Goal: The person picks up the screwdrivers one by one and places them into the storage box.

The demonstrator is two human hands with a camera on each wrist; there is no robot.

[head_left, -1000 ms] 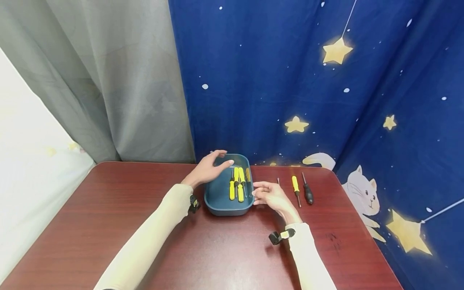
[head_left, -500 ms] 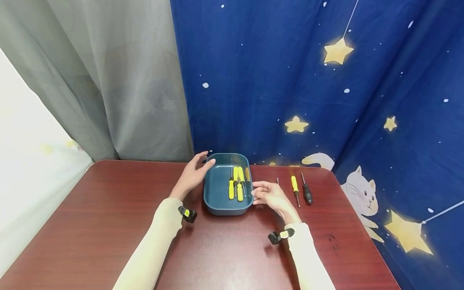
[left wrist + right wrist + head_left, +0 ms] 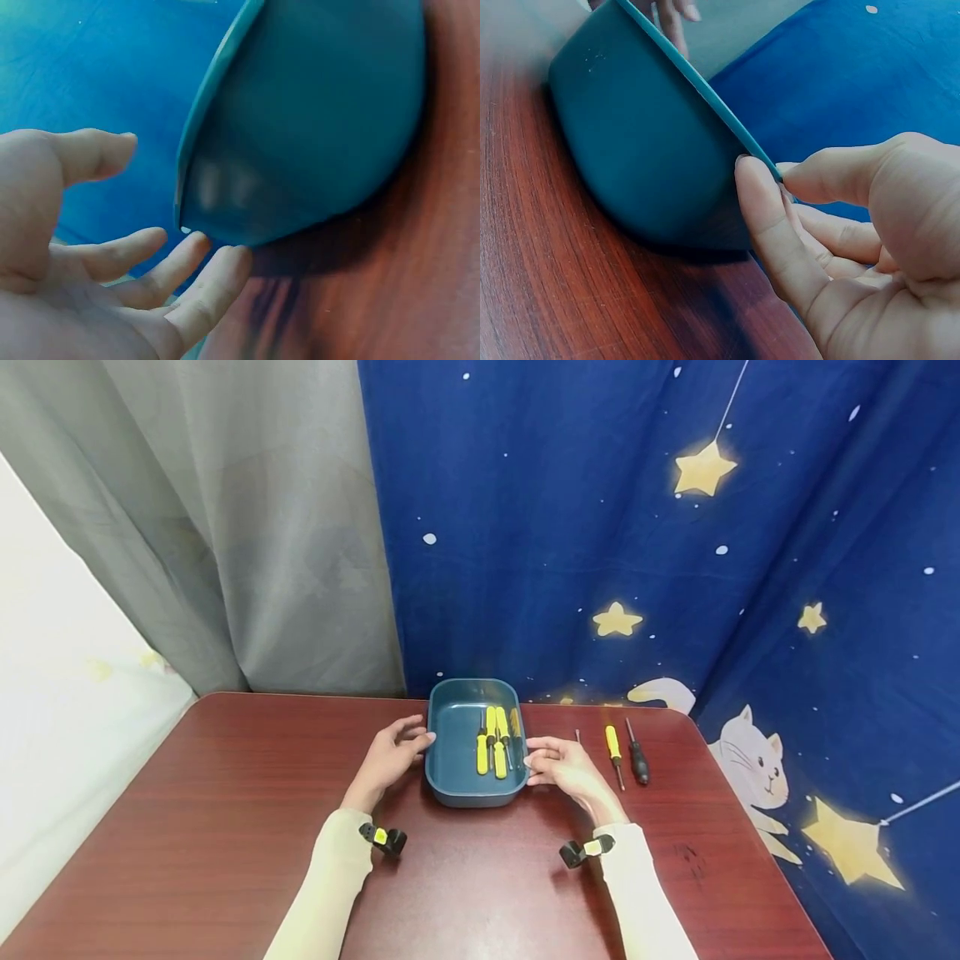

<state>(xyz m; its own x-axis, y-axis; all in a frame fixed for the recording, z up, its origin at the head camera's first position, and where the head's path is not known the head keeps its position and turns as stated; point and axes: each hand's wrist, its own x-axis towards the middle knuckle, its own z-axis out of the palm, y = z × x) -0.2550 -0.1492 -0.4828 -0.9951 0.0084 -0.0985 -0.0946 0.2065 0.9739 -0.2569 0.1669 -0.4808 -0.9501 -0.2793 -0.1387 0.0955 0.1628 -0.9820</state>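
Observation:
A dark blue-green rectangular tub stands near the back edge of the table. Inside it, toward the right wall, lie several yellow-handled screwdrivers. My right hand pinches the tub's right rim; the right wrist view has the rim running in between thumb and finger. At the other side, my left hand is held beside the left wall with loosely bent fingers. In the left wrist view its fingertips come right up to the tub's wall, while the thumb stands apart from it.
Right of the tub lie a yellow-handled screwdriver and a black-handled screwdriver. A thin metal shaft shows behind the right hand. The red-brown table ends at grey and blue curtains.
My left hand has moved left from over the tub, then down and nearer beside its left wall. The right hand stays at the right rim, and the screwdrivers lie as before.

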